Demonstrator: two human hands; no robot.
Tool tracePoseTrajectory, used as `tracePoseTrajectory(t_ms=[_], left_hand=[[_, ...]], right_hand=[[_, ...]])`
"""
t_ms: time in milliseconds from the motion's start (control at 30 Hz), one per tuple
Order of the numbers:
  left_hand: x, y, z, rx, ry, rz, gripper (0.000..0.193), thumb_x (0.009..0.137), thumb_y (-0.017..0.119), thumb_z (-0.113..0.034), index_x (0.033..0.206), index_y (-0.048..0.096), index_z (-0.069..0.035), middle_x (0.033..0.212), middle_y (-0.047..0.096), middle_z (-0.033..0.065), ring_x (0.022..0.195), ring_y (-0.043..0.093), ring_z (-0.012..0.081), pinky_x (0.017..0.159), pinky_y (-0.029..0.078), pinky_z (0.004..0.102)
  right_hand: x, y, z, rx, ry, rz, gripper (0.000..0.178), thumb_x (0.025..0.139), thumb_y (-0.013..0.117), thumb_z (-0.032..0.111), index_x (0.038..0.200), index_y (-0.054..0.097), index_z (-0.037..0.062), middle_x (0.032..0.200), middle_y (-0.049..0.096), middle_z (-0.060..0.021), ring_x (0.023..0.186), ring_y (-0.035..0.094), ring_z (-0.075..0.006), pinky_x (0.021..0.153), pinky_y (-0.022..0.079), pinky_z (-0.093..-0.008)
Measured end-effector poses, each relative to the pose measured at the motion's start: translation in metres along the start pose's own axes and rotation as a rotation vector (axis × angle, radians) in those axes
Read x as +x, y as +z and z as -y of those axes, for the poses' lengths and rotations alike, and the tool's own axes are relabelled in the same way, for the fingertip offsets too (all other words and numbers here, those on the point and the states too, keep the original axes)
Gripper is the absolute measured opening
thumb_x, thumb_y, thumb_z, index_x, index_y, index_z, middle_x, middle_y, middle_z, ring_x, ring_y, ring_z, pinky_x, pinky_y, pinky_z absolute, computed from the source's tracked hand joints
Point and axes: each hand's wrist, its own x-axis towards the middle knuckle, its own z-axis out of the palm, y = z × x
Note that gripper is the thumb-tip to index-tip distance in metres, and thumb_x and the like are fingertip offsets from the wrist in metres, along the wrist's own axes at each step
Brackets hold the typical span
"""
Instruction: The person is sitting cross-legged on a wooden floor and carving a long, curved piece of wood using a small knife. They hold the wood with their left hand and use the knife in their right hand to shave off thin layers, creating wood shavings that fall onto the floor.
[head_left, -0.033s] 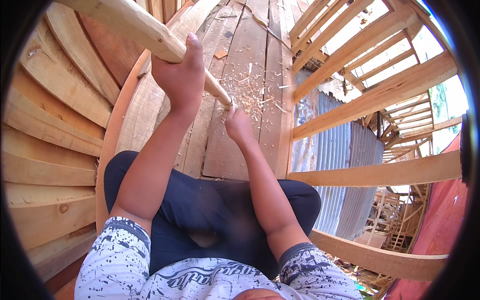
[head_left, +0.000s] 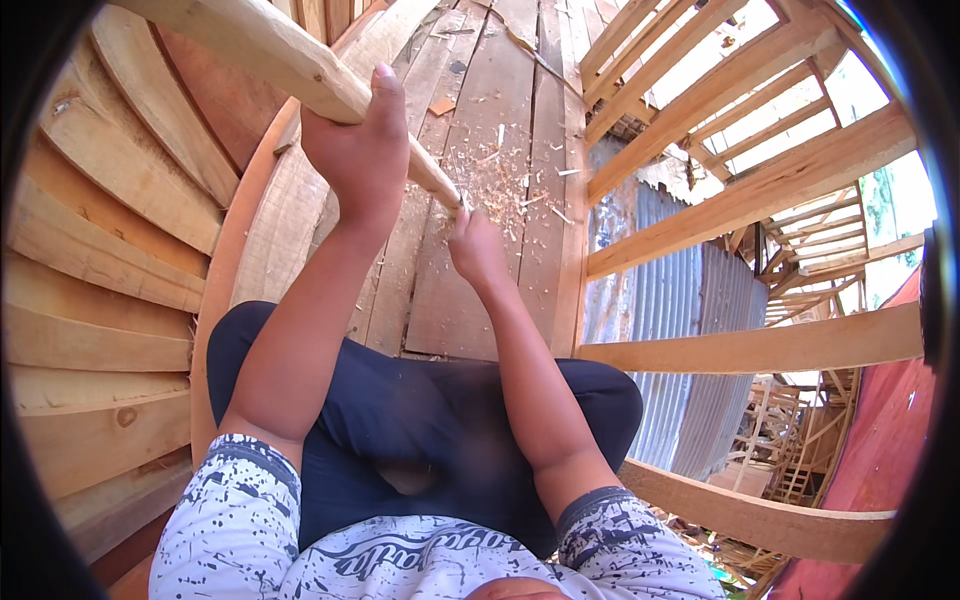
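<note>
A long peeled wooden pole (head_left: 270, 55) slants from the upper left down toward the middle, its thinner end (head_left: 437, 182) tapering near my right hand. My left hand (head_left: 360, 150) is wrapped round the thicker part from below, thumb up along its side. At the thin tip my right hand (head_left: 476, 248) is closed, with a small, thin, pale sliver or edge showing by the thumb. What the right fingers hold is mostly hidden, so I cannot tell its kind. Both forearms reach forward over my crossed legs in dark trousers (head_left: 420, 390).
I sit on a plank floor (head_left: 450, 310) scattered with wood shavings (head_left: 510, 190). Stacked curved boards (head_left: 110, 260) form a wall on my left. A wooden railing (head_left: 750, 340) runs along the right, with corrugated metal sheets (head_left: 665, 280) below and beyond it.
My right hand and the pole's thin end sit very slightly higher and further left. My left hand has shifted a hair the same way; its grip is unchanged.
</note>
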Motion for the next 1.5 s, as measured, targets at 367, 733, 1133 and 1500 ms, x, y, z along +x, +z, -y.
tracePoseTrajectory(t_ms=[367,733,1133,1500], left_hand=[[0.015,-0.024,0.007,-0.358,-0.068,0.381,0.017,0.084,0.08,-0.011,0.087,0.065,-0.004,0.079,0.064,-0.0001,0.071,0.061,0.0086,0.07,0.049,0.0243],[0.027,-0.023,0.008,-0.276,-0.29,0.527,0.035,0.095,0.066,-0.027,0.069,0.047,-0.013,0.066,0.046,0.0001,0.066,0.05,0.0138,0.075,0.047,0.0345],[0.022,-0.01,0.003,-0.277,-0.316,0.53,0.035,0.094,0.066,-0.025,0.067,0.046,-0.013,0.064,0.043,-0.0006,0.064,0.048,0.0134,0.074,0.047,0.0346],[0.028,-0.014,0.014,-0.332,-0.314,0.482,0.033,0.092,0.069,-0.018,0.065,0.054,-0.009,0.06,0.051,0.0006,0.058,0.052,0.013,0.066,0.049,0.0335]], right_hand=[[0.0,0.003,-0.012,0.032,0.066,-0.008,0.047,0.104,0.037,0.028,0.104,0.063,-0.0114,0.096,0.066,-0.0369,0.094,0.063,-0.0534,0.086,0.048,-0.0579],[-0.004,-0.018,0.035,-0.034,0.029,0.085,0.044,0.104,0.04,0.027,0.108,0.064,-0.0098,0.098,0.066,-0.0353,0.093,0.065,-0.0511,0.085,0.049,-0.0566],[0.011,-0.005,-0.022,0.024,0.083,-0.007,0.043,0.102,0.043,0.027,0.1,0.066,-0.0098,0.093,0.067,-0.033,0.093,0.065,-0.0495,0.084,0.049,-0.0561],[0.014,0.001,-0.015,-0.049,0.087,-0.006,0.045,0.104,0.042,0.03,0.097,0.063,-0.0091,0.089,0.066,-0.0343,0.09,0.064,-0.051,0.081,0.049,-0.057]])
